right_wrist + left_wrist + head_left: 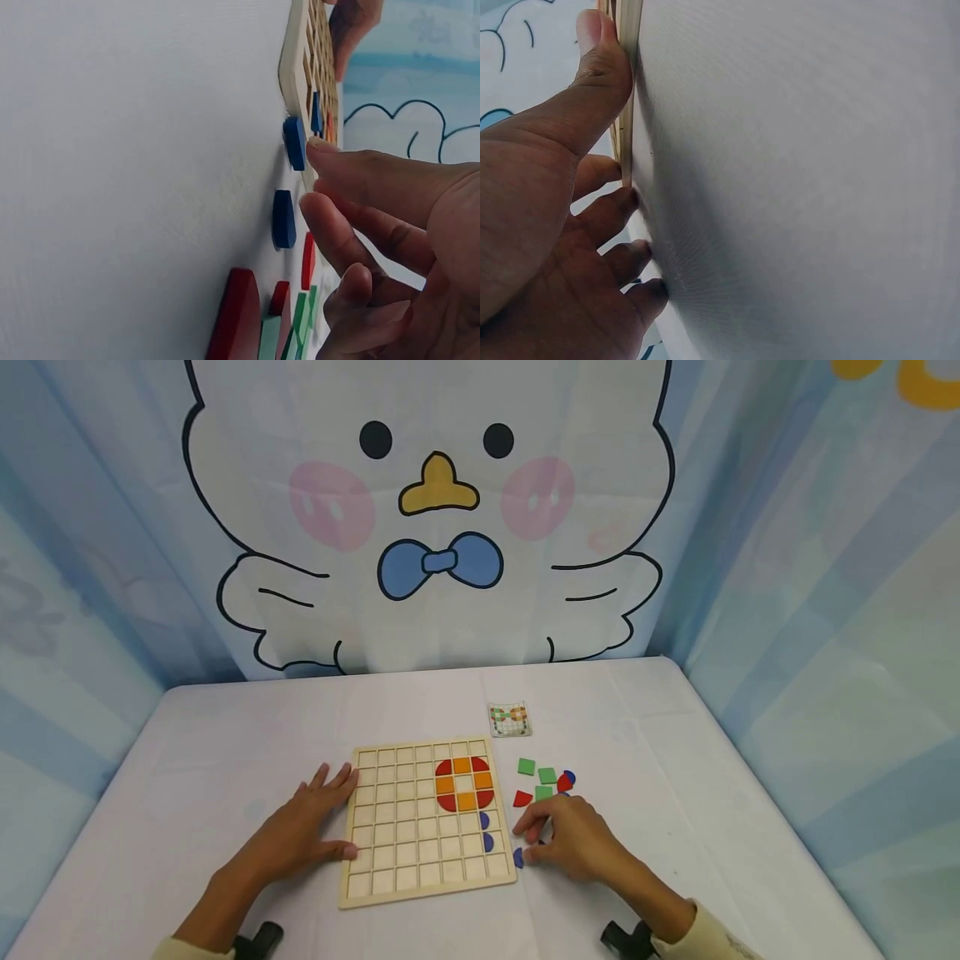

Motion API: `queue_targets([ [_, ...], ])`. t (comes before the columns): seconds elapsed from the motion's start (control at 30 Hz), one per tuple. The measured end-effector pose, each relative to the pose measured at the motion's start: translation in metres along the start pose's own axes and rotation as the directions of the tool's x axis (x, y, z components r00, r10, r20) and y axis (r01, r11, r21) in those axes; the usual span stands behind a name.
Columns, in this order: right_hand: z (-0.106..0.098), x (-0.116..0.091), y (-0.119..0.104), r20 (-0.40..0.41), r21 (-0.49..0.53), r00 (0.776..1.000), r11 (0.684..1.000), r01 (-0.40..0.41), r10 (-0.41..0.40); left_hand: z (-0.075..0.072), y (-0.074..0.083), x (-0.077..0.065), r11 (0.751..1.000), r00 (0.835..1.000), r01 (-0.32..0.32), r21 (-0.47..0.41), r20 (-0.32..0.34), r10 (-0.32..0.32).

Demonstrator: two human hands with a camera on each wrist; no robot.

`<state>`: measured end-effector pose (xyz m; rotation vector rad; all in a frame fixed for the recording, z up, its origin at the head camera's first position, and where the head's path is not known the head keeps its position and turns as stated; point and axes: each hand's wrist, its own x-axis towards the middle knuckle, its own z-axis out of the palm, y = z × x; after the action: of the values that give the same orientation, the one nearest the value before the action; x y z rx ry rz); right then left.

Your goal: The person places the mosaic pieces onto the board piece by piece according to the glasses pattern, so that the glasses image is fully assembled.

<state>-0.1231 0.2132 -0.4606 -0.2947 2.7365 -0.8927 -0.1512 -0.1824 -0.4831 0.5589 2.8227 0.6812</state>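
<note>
A wooden grid board lies on the table, bearing a ring of red quarter-round pieces and orange square pieces. Two blue half-round pieces sit in its right column. My left hand rests with spread fingers and thumb against the board's left edge. By the right edge is my right hand, its thumb at a loose blue half-round piece; contact is hard to tell. Its index finger stands apart from the thumb. Another blue piece lies beneath the fingers, mostly hidden in the head view.
Right of the board lie loose green squares, red quarter-rounds and a blue piece partly behind a red one. A small pattern card lies behind the board's far right corner. A printed curtain hangs behind the table.
</note>
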Motion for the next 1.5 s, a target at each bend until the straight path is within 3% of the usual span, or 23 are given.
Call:
queue_targets([
  [0.3, 0.005, -0.001, -0.002, 0.018, -0.041, 0.998, 0.998, 0.053, -0.053, 0.0, -0.001, 0.0, 1.0, 1.0, -0.011, -0.004, -0.003, 0.011],
  [0.6, 0.005, -0.001, -0.006, 0.065, -0.04, 0.997, 0.999, 0.037, -0.034, 0.0, -0.002, 0.0, 1.0, 1.0, -0.01, -0.007, -0.008, 0.01],
  [0.97, -0.004, -0.001, 0.0, 0.14, 0.018, 0.985, 0.995, 0.099, -0.1, 0.001, -0.002, 0.0, 1.0, 1.0, -0.01, -0.004, -0.023, 0.01],
  [1.23, -0.012, 0.0, 0.002, 0.113, 0.048, 0.983, 0.989, 0.138, -0.143, 0.0, -0.003, 0.0, 1.0, 1.0, -0.008, -0.006, -0.017, 0.008],
  [1.5, -0.004, 0.002, -0.008, 0.104, 0.134, 0.973, 0.973, 0.19, -0.204, 0.0, -0.002, 0.0, 1.0, 1.0, -0.005, -0.015, -0.01, 0.005],
])
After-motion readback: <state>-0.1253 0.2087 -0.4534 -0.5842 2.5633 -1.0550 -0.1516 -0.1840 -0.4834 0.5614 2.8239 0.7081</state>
